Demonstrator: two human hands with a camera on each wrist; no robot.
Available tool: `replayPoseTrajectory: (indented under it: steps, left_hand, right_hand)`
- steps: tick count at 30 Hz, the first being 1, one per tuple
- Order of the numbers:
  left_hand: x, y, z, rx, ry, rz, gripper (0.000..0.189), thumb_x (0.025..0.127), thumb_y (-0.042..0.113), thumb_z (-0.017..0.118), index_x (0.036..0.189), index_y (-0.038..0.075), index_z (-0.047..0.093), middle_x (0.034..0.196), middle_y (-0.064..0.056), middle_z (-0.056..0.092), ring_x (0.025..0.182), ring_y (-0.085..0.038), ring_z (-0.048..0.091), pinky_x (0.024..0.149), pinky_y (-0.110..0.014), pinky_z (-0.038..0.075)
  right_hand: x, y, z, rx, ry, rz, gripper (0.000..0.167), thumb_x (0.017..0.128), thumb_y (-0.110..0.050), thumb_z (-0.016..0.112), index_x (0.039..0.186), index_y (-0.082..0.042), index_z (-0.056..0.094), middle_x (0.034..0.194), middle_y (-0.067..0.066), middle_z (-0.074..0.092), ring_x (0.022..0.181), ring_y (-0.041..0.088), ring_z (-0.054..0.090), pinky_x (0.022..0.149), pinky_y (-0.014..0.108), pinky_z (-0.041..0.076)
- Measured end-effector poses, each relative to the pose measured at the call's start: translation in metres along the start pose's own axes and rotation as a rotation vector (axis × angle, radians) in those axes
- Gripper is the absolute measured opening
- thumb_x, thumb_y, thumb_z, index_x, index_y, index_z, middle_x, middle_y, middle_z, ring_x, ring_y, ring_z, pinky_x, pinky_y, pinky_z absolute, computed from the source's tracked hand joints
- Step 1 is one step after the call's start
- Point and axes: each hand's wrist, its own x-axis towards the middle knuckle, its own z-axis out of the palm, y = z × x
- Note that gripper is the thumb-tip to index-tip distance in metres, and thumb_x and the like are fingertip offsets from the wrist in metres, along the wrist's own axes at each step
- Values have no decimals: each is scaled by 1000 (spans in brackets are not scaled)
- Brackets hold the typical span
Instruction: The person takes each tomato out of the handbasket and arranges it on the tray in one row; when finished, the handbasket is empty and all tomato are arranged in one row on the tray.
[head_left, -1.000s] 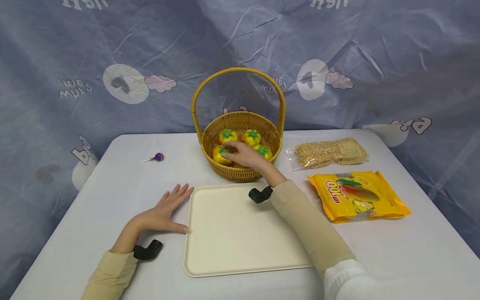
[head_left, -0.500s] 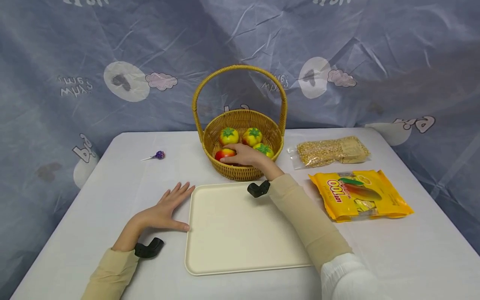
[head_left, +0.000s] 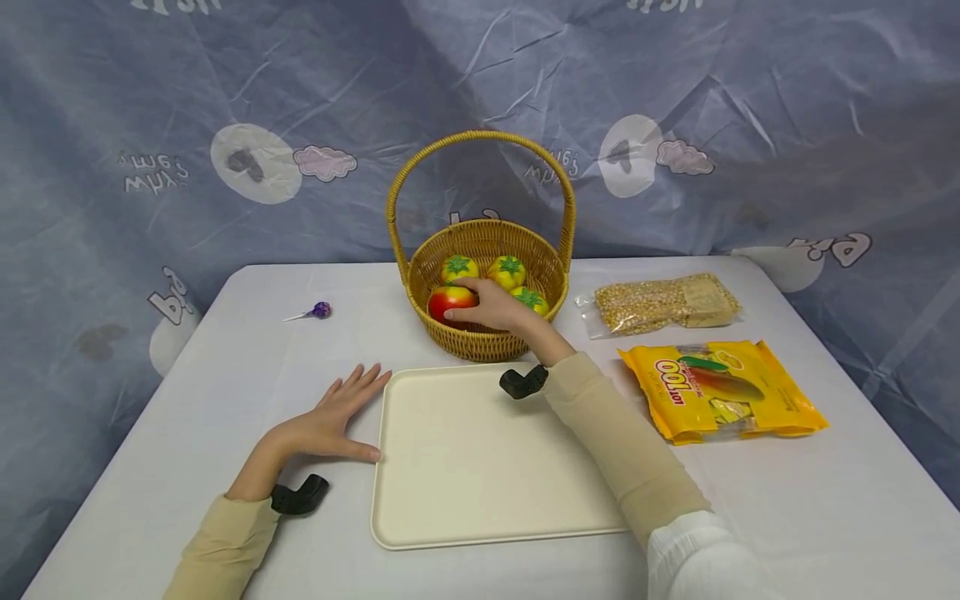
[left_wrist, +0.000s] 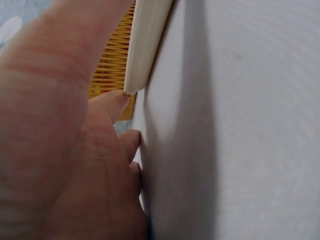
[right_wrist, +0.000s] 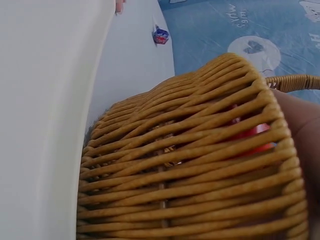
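My right hand (head_left: 495,307) reaches into a woven basket (head_left: 480,347) and grips a red-and-yellow tomato (head_left: 444,305), thumb in front and fingers over its top. The tomato lies tipped, red side showing. Several similar tomatoes stay in the basket, including a yellow one (head_left: 459,267) with a green star-shaped top. In the right wrist view, the basket wall (right_wrist: 190,160) hides most of the grip. My left hand (head_left: 322,427) rests with spread fingers on the table, thumb tip at the left rim of a cream tray (head_left: 495,467).
A purple-wrapped lollipop (head_left: 321,310) lies at the back left of the white table (head_left: 225,383). To the right are a clear bag of corn kernels (head_left: 660,304) and a yellow candy bag (head_left: 720,392). The basket's tall handle (head_left: 480,136) arches above the right hand.
My right hand has taken hold of the front-left tomato and tipped it, so its red side replaces the green top, then raised it slightly. The left hand has stayed by the tray.
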Motion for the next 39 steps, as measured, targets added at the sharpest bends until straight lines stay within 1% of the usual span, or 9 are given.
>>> replayPoseTrajectory:
  steps: [4, 9, 15, 19, 21, 23, 28, 34, 39]
  left_hand:
    - [0, 0, 0, 2, 1, 1, 107, 72, 49, 76, 150, 6, 16, 153, -20, 7, 137, -41, -4, 103, -62, -3]
    - [-1, -1, 1, 8, 2, 2, 107, 72, 50, 76, 150, 7, 16, 153, -20, 7, 137, -41, -4, 103, -62, -3]
    - [0, -1, 1, 4, -4, 3, 107, 72, 49, 76, 149, 5, 16, 153, -20, 7, 137, -41, -4, 103, -62, -3]
    - [0, -1, 0, 12, -6, -3, 107, 73, 50, 76, 150, 6, 15, 153, -20, 6, 137, -41, -4, 103, -62, -3]
    - [0, -1, 0, 11, -8, -7, 107, 73, 50, 76, 150, 6, 15, 153, -19, 6, 137, -40, -4, 103, -62, -3]
    - [0, 0, -1, 10, -10, -12, 107, 73, 50, 75, 150, 7, 16, 153, -19, 6, 137, -40, -4, 103, -62, -3]
    - [0, 0, -1, 3, -13, -20, 107, 72, 51, 75, 150, 7, 16, 154, -19, 6, 138, -40, -5, 103, -62, -4]
    - [0, -3, 0, 7, -18, -31, 107, 72, 51, 75, 150, 9, 15, 154, -17, 4, 138, -38, -5, 104, -60, -4]
    - [0, -4, 1, -3, -22, -30, 107, 72, 50, 75, 150, 5, 16, 154, -17, 5, 138, -37, -5, 104, -60, -4]
  right_hand:
    - [-5, -4, -2, 31, 85, -41, 69, 87, -32, 67, 144, -10, 36, 137, 12, 44, 118, 27, 46, 97, 38, 39]
    - [-18, -18, -3, 68, 171, -128, 65, 86, -29, 69, 143, -14, 39, 134, 11, 47, 114, 27, 49, 94, 37, 42]
    - [-43, -39, 1, 92, 202, -271, 64, 85, -24, 71, 141, -14, 42, 136, 7, 45, 113, 24, 49, 88, 30, 47]
    - [-58, -45, 11, 41, 213, -383, 64, 84, -21, 72, 140, -11, 43, 136, 8, 46, 113, 23, 50, 87, 29, 47]
    - [-64, -45, 17, 16, 198, -417, 65, 84, -21, 73, 140, -11, 43, 137, 7, 46, 116, 21, 49, 90, 29, 45]
    - [-70, -44, 24, 29, 159, -437, 66, 83, -20, 73, 140, -10, 42, 139, 7, 44, 118, 21, 48, 90, 30, 45]
    - [-79, -36, 43, 55, 56, -432, 67, 82, -17, 74, 140, -10, 42, 141, 8, 41, 121, 21, 45, 89, 31, 46]
    - [-73, -19, 66, 32, -16, -458, 66, 82, -13, 74, 139, -10, 43, 139, 10, 42, 122, 19, 44, 89, 26, 45]
    - [-65, -6, 80, -26, -47, -488, 65, 84, -20, 73, 140, -11, 42, 139, 6, 43, 125, 15, 40, 97, 26, 37]
